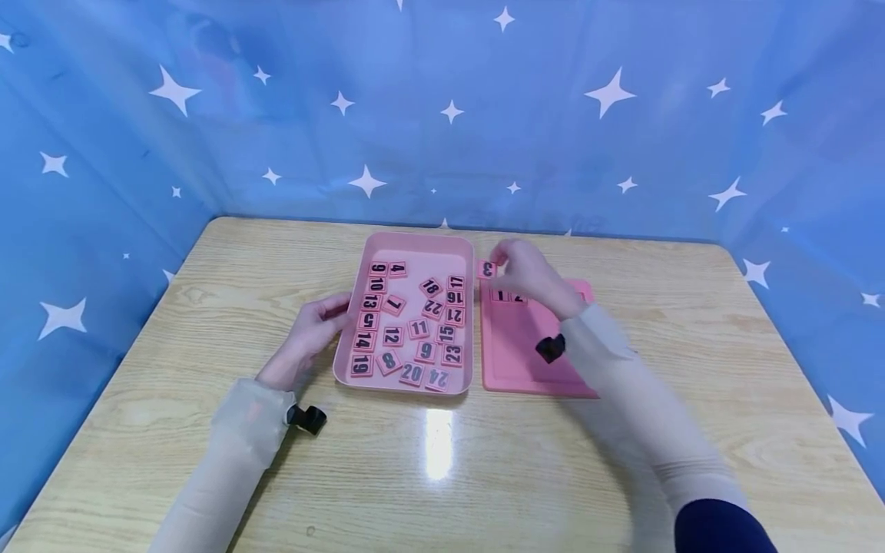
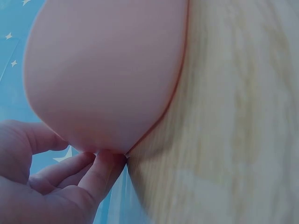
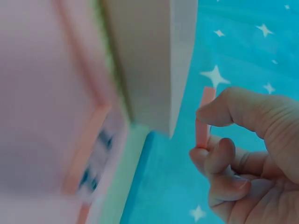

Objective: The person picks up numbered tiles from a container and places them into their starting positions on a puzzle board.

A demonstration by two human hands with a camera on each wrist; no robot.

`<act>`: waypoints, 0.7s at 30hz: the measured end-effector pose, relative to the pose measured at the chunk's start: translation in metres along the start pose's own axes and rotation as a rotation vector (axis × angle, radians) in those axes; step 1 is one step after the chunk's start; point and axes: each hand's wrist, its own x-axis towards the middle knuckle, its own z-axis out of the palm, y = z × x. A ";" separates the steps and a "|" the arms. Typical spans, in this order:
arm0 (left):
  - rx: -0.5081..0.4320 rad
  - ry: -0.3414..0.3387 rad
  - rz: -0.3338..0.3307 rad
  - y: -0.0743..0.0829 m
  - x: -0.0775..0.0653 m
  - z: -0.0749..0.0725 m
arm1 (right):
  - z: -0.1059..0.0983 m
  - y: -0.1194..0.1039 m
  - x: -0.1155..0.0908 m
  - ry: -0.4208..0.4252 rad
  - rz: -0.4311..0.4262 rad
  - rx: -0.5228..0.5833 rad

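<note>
My right hand (image 1: 528, 273) pinches a pink number tile (image 1: 487, 269) marked 3 between thumb and fingers. In the right wrist view, that tile (image 3: 204, 119) is held edge-on, apart from the board. Below the hand lies a flat pink board (image 1: 515, 346) with tiles 1 (image 1: 501, 296) and 2 (image 1: 518, 297) at its upper edge. My left hand (image 1: 311, 334) holds the left side of a pale pink tray (image 1: 408, 392); in the left wrist view its thumb (image 2: 46, 137) is at the rim and its fingers touch the outer wall. Several loose number tiles (image 1: 418, 329) lie inside the tray.
Tray and board lie side by side on a wooden table (image 1: 373, 476), with a narrow gap between them. A blue curtain (image 1: 442, 138) with white stars surrounds the table at the back and sides. Each wrist wears a small black camera mount (image 1: 551, 349).
</note>
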 end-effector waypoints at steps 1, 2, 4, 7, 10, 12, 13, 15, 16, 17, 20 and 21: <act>0.002 0.002 -0.003 0.000 0.000 0.000 | -0.002 0.006 -0.006 0.001 -0.007 -0.009; 0.006 0.003 -0.006 0.000 0.000 0.000 | -0.004 0.012 -0.012 0.006 -0.018 -0.021; 0.010 0.005 -0.007 0.000 -0.001 -0.001 | -0.005 0.024 -0.022 0.007 -0.019 -0.036; 0.008 0.001 0.000 -0.001 -0.001 -0.002 | -0.007 0.041 -0.034 -0.006 -0.006 -0.051; 0.003 -0.009 0.012 -0.001 -0.001 -0.003 | -0.009 0.056 -0.043 -0.023 0.014 -0.061; 0.001 -0.011 0.015 -0.001 -0.002 -0.003 | -0.009 0.063 -0.047 -0.027 0.013 -0.073; 0.002 -0.011 0.013 0.000 -0.002 -0.002 | -0.009 0.067 -0.049 -0.032 0.015 -0.075; 0.004 -0.009 0.009 0.000 -0.002 -0.002 | -0.008 0.072 -0.052 -0.038 0.020 -0.088; 0.003 -0.007 0.006 0.000 -0.001 -0.001 | -0.008 0.074 -0.054 -0.042 0.022 -0.091; 0.004 -0.007 0.004 0.000 -0.001 -0.001 | -0.007 0.076 -0.055 -0.045 0.020 -0.093; 0.002 -0.010 0.006 0.001 -0.001 0.000 | -0.005 0.080 -0.058 -0.046 0.007 -0.102; -0.001 -0.012 0.006 0.001 -0.001 0.000 | -0.004 0.081 -0.059 -0.042 0.000 -0.104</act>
